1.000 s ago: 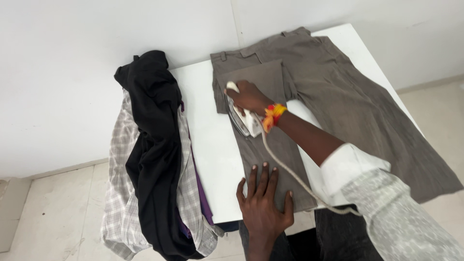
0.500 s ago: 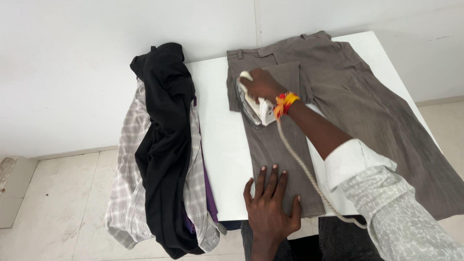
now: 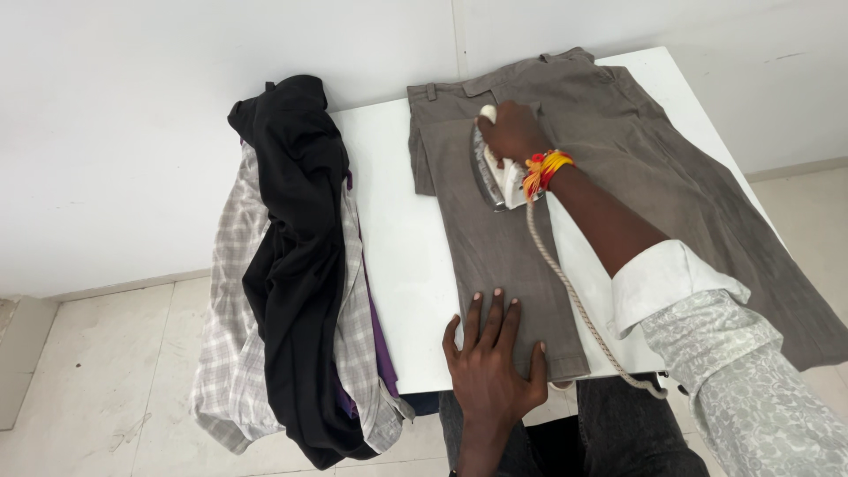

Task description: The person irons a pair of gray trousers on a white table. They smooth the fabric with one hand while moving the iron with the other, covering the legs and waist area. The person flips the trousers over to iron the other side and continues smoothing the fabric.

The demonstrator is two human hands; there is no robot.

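Grey-brown trousers [image 3: 636, 168] lie spread on a white table [image 3: 393, 238], one leg folded toward me. My right hand [image 3: 514, 132] grips the handle of a white electric iron [image 3: 495, 172] resting on the upper part of that folded leg, near the waistband. A red and yellow thread band circles the wrist. The iron's braided cord [image 3: 570, 300] trails down across the fabric to the table's near edge. My left hand [image 3: 493, 362] lies flat, fingers spread, on the hem end of the same leg.
A pile of clothes hangs over the table's left end: a black garment [image 3: 296, 265] on top, a grey checked shirt [image 3: 225, 353] and a purple piece under it. White wall behind, pale tiled floor [image 3: 97, 371] to the left and right.
My right hand has pushed the iron up and to the right along the trouser leg, closer to the waistband. My left hand has stayed pressed on the hem.
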